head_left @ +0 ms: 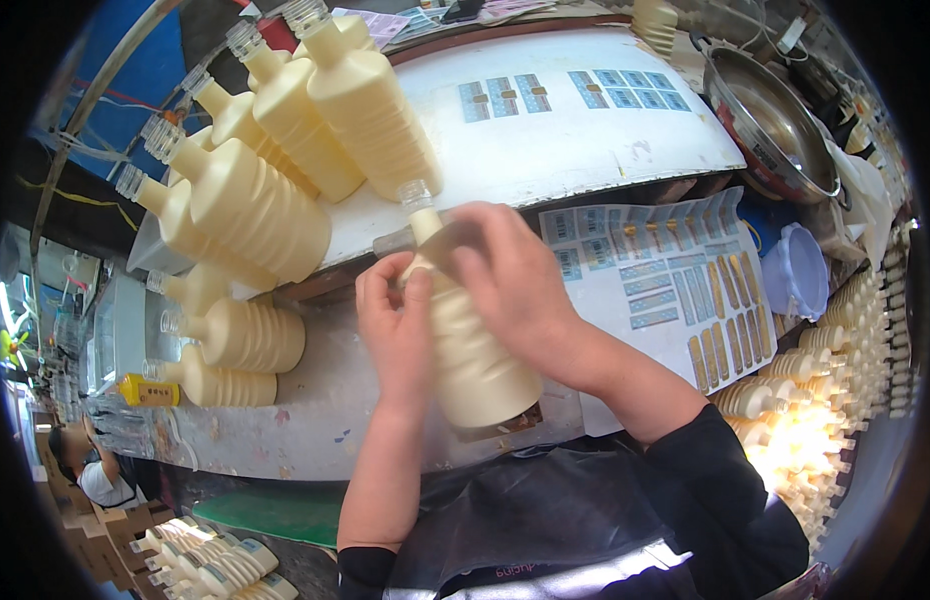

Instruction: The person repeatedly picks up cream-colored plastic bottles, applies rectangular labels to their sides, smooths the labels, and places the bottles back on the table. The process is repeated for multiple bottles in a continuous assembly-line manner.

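Observation:
A cream plastic bottle (475,372) with a ribbed body and clear threaded neck leans away from me at the bench's near edge. My left hand (397,315) is closed at its left shoulder, with fingers curled and thumb against the bottle. Over the upper right side bends my right hand (510,275), its fingers closed around the shoulder below the neck and partly smeared by motion. Whether a label lies under the fingers is hidden. To the right, a sheet of blue and gold labels (650,282) hangs over the bench edge.
More cream bottles (370,110) crowd the left of the raised white board (625,140), which bears several blue labels. A metal pan (770,110) and a lavender bucket (797,272) stand at right. Stacked bottles (805,400) fill the lower right. A yellow box (150,391) sits left; another person (110,480) is beyond.

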